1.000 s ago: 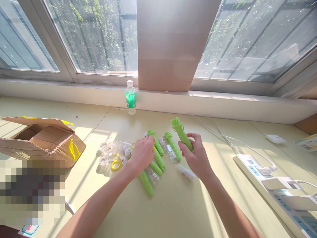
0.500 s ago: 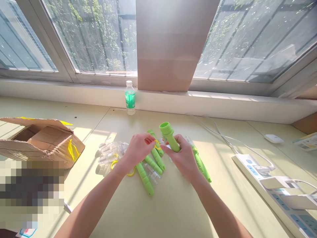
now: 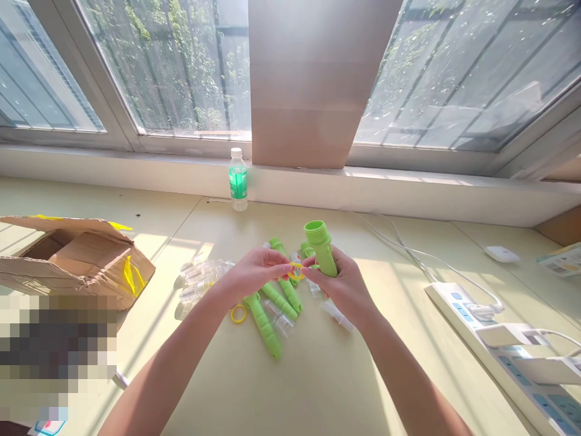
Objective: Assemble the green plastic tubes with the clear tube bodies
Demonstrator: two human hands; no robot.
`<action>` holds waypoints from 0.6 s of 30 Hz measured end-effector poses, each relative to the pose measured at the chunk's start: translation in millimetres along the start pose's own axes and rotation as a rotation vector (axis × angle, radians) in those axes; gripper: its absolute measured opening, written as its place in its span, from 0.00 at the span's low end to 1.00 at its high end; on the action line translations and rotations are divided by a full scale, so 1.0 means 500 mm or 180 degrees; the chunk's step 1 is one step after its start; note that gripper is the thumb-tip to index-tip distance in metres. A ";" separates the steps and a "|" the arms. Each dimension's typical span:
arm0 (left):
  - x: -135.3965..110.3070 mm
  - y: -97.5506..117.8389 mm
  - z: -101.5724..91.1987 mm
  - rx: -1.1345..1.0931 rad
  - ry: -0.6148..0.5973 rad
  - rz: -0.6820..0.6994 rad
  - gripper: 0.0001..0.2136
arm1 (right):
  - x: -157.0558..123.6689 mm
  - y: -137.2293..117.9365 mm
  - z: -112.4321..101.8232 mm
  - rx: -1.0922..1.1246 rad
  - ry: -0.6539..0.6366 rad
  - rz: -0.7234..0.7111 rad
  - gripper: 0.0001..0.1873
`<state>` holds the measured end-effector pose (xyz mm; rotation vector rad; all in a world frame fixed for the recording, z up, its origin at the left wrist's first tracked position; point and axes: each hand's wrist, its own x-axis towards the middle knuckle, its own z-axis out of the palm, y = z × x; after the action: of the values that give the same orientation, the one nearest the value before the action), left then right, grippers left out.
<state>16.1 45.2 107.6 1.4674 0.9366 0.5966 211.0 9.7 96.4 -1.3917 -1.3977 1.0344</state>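
Observation:
My right hand (image 3: 344, 280) is wrapped round a light green plastic tube handle (image 3: 320, 242) with a threaded open top, tilted with its mouth up. My left hand (image 3: 261, 269) pinches a thin yellow ring (image 3: 296, 270) at its fingertips. The right thumb and a finger meet the ring's other side. Under and between my hands lie several more green handles (image 3: 263, 330), partly covered by my fingers. Among them is a clear ribbed plastic piece (image 3: 278, 318). Another yellow ring (image 3: 238, 313) rests on the table by my left wrist.
Several clear plastic pieces (image 3: 197, 272) lie left of my left hand. An open cardboard box (image 3: 95, 260) stands further left. A bottle with a green label (image 3: 238, 181) is near the sill. A power strip (image 3: 458, 303) with plugs and cables runs along the right.
My right hand and the green handle have shifted right. My left hand has brought the yellow ring rightward to the right fingertips. A clear piece now shows beside my right hand.

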 end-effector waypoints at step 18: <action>0.008 -0.010 0.009 -0.0018 0.0360 0.0066 0.14 | 0.002 0.005 -0.002 0.0162 0.0032 0.0088 0.18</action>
<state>20.9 45.9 101.3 1.4518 1.0074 0.7029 212.4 10.6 94.4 -1.3808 -1.3393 1.0724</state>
